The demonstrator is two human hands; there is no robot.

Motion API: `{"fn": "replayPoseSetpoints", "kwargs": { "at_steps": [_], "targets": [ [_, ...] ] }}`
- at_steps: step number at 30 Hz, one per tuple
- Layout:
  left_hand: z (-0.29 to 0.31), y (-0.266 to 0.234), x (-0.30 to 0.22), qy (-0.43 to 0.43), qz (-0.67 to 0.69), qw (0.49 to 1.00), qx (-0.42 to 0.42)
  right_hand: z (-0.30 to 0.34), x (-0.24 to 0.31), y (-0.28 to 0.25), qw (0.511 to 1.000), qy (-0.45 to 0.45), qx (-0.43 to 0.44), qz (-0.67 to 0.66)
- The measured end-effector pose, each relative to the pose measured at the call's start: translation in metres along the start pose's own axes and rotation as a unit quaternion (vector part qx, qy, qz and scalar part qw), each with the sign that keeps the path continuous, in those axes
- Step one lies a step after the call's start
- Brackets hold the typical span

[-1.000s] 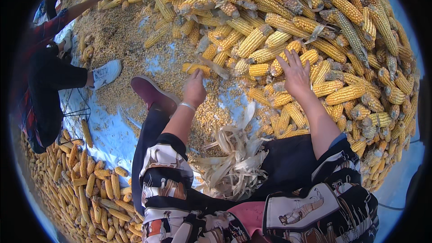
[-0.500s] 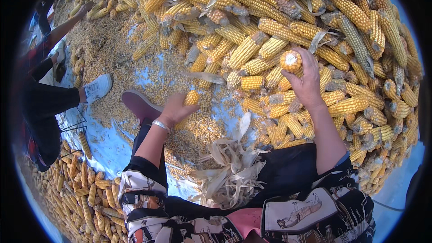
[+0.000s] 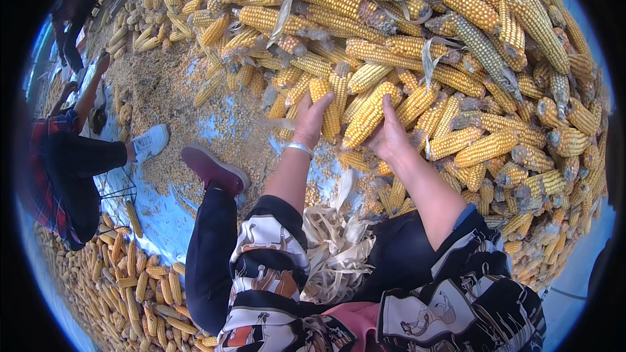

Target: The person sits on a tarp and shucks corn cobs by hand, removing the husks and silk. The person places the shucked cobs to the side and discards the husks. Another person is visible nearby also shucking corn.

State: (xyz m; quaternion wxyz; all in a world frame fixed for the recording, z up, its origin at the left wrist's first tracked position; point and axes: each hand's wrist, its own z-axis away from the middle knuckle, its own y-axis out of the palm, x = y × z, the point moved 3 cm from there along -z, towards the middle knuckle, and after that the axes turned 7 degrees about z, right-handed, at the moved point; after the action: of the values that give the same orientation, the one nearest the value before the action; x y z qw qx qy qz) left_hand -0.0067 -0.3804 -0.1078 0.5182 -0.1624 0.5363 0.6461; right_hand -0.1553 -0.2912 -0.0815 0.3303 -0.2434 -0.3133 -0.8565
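Observation:
A large yellow ear of corn (image 3: 369, 117) lies tilted against my right hand (image 3: 392, 133), whose thumb is up along its side and whose fingers are hidden beneath it. Just to the left, my left hand (image 3: 311, 119) is closed around another ear of corn (image 3: 320, 90); its top end shows above the thumb. Both hands are at the near edge of a big heap of corn ears (image 3: 450, 78), with several ears directly behind and between them.
Loose kernels (image 3: 163, 78) cover a blue sheet (image 3: 153, 212) on the left. Dry husks (image 3: 336, 248) lie between my legs. Another corn pile (image 3: 140, 293) is at lower left. A person in dark trousers (image 3: 78, 153) is at the left, with someone else farther back.
My left hand has moved up and right to the heap, still around an ear. My right hand has come left and down, now with a long ear instead of the end-on one.

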Motion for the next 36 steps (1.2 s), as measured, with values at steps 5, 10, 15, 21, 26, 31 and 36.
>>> {"fn": "replayPoseSetpoints", "kwargs": {
  "at_steps": [5,10,15,21,26,31,36],
  "targets": [
    [0.025,0.008,0.043,-0.120,0.101,0.987,-0.032,0.014,0.001,0.001,0.993,-0.049,0.087,-0.068],
    [0.069,0.035,0.064,-0.040,0.101,0.994,0.004,0.021,0.002,-0.016,0.991,-0.030,0.129,-0.013],
    [0.111,0.055,0.050,0.017,0.065,0.997,-0.042,0.071,0.012,-0.018,0.991,0.007,0.130,-0.031],
    [0.226,0.035,0.057,0.017,0.112,0.994,0.004,0.170,-0.045,-0.021,0.984,-0.042,0.171,-0.013],
    [0.367,-0.038,0.098,-0.041,0.215,0.974,-0.054,0.261,-0.154,-0.015,0.989,0.022,0.109,0.093],
    [0.489,-0.127,0.052,0.013,0.369,0.916,-0.154,0.357,-0.243,0.123,0.930,0.126,0.248,0.239],
    [0.642,-0.274,-0.151,0.446,0.437,0.773,-0.109,0.523,-0.319,0.384,0.723,0.063,0.589,0.355]
  ]
}}
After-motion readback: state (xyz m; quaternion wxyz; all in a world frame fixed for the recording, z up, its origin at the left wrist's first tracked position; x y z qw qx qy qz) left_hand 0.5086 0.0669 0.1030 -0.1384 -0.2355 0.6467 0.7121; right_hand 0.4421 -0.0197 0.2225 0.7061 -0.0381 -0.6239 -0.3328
